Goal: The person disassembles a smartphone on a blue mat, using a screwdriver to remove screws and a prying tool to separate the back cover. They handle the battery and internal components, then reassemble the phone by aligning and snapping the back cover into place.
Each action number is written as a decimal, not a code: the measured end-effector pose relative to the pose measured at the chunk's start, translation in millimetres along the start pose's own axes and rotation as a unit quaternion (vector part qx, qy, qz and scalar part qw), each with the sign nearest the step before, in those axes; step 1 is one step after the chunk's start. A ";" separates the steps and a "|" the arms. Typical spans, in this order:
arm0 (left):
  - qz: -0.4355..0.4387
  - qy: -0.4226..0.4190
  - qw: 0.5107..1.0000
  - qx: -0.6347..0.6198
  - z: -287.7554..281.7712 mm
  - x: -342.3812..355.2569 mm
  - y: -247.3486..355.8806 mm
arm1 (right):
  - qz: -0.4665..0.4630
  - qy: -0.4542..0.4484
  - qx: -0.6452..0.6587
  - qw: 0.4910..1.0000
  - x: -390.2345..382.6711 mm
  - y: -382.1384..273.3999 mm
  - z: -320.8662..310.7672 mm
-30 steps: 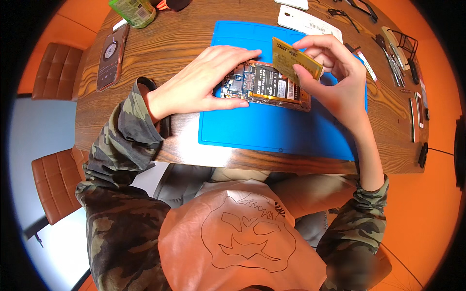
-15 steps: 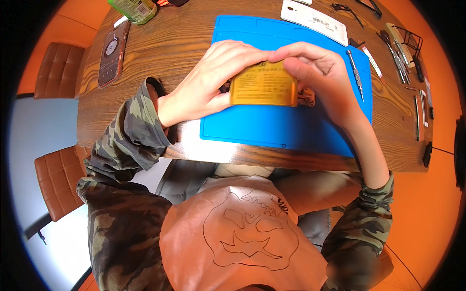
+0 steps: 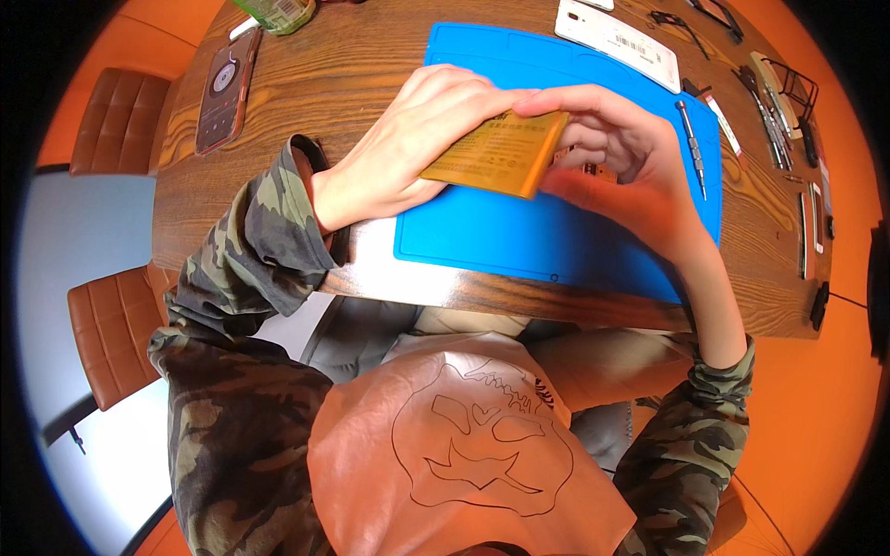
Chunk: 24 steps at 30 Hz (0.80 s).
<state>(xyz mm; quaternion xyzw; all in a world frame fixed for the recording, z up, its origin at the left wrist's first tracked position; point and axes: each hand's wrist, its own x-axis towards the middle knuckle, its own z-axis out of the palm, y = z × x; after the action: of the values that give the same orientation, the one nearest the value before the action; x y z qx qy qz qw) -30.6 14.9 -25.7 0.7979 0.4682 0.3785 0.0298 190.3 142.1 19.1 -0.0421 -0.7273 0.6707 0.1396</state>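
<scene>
A flat yellow phone battery (image 3: 496, 153) with dark print is held tilted above the blue mat (image 3: 464, 243). My left hand (image 3: 417, 139) is closed around its left side, fingers over the far edge and thumb hidden behind. At the battery's right edge my right hand (image 3: 630, 157) grips with a bent index finger at the upper corner and thumb at the lower one; its other fingers curl inward. A bit of circuit board (image 3: 598, 171) shows between the right fingers, mostly covered by that hand.
A white phone back (image 3: 616, 44) lies across the mat's far edge. A thin screwdriver (image 3: 691, 148) rests at the mat's right side, with several tools (image 3: 765, 111) beyond. On the left are a phone (image 3: 227, 91) with a lit screen and a green container (image 3: 280, 14).
The battery has turned from nearly level to slanting, its right edge now toward me. My right thumb has slid down along that edge. The view has shifted slightly.
</scene>
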 end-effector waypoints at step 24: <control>-0.031 0.152 0.988 -0.016 3.2 0.2 8.1 | 0.101 0.059 0.108 0.987 1.4 11.7 -9.4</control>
<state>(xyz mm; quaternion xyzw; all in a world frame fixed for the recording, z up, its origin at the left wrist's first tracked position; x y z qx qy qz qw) -22.6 11.5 -24.6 0.7152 0.4861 0.5018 -0.0177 190.0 152.6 8.3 -0.1389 -0.6332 0.7523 0.1176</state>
